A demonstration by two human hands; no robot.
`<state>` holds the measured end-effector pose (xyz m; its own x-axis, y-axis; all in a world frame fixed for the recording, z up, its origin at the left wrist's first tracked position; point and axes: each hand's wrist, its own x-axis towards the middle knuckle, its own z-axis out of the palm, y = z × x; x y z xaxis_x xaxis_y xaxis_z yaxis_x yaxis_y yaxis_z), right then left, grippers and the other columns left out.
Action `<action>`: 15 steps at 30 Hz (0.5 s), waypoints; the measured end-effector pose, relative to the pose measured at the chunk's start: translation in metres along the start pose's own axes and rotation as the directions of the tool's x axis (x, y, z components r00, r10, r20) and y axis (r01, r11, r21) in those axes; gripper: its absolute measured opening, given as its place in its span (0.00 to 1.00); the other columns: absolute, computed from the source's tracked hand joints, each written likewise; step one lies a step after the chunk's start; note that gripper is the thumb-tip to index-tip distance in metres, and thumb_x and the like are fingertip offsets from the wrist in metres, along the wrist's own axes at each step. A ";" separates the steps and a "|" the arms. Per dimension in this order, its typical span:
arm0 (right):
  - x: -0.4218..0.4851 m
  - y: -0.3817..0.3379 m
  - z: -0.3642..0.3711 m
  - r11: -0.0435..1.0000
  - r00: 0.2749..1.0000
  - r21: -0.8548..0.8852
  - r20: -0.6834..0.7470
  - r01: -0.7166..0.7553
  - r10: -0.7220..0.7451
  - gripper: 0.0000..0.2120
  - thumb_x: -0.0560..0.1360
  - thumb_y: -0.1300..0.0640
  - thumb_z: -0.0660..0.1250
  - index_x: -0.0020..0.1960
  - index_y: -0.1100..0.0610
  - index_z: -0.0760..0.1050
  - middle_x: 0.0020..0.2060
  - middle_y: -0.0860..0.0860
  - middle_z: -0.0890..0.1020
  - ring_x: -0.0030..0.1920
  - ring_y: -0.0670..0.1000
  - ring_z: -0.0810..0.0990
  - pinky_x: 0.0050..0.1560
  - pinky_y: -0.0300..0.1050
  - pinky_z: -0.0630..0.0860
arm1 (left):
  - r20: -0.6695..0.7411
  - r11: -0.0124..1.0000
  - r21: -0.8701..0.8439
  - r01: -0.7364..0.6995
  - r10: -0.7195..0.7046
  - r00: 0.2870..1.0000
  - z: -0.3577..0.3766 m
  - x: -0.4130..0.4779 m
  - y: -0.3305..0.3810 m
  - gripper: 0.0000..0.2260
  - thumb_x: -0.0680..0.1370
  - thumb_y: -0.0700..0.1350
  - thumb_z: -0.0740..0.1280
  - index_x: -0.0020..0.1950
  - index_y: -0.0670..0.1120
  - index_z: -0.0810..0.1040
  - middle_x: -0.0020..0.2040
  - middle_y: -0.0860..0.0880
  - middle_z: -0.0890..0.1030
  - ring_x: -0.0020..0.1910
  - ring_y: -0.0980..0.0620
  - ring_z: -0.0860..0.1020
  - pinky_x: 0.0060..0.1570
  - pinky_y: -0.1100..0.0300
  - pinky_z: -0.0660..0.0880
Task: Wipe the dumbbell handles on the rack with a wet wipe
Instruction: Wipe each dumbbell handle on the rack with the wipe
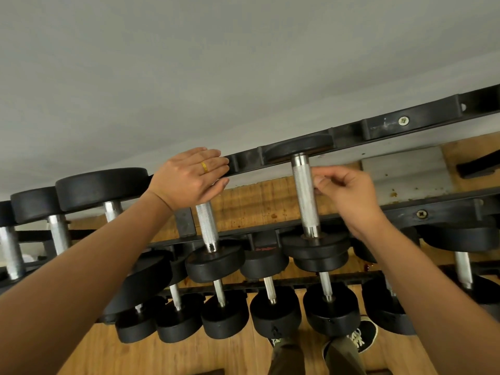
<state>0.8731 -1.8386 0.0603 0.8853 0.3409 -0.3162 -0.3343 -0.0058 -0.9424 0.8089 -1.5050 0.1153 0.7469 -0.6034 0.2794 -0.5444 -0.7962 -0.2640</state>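
A black dumbbell rack (384, 127) holds rows of black dumbbells with knurled steel handles. My left hand (189, 180) lies flat, fingers straight, on the upper rail over the far end of one dumbbell, whose handle (207, 226) shows below my palm. My right hand (349, 193) is just right of the neighbouring dumbbell's handle (305, 190), with its fingers curled and thumb tip close to the steel. I see no wet wipe in either hand or anywhere else.
Larger dumbbells (100, 188) fill the top row to the left, and smaller ones (276, 312) sit on the lower tier. A grey wall (189, 63) is behind the rack. My shoes (362, 336) stand on the wooden floor (108, 350) below.
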 end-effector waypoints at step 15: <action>-0.026 0.012 -0.017 0.989 0.987 -0.095 0.101 -0.117 0.127 0.10 0.77 0.65 0.70 0.52 0.52 0.84 0.48 0.47 0.87 0.51 0.49 0.85 0.62 0.56 0.79 | 0.009 1.000 -0.003 -0.005 0.005 1.000 0.000 -0.001 -0.001 0.11 0.81 0.47 0.71 0.57 0.41 0.86 0.56 0.45 0.86 0.57 0.44 0.84 0.58 0.48 0.81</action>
<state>0.8517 -1.8630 0.0548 0.7987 0.4303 -0.4206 -0.4036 -0.1353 -0.9049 0.8086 -1.5036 0.1148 0.7477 -0.6067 0.2700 -0.5490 -0.7935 -0.2625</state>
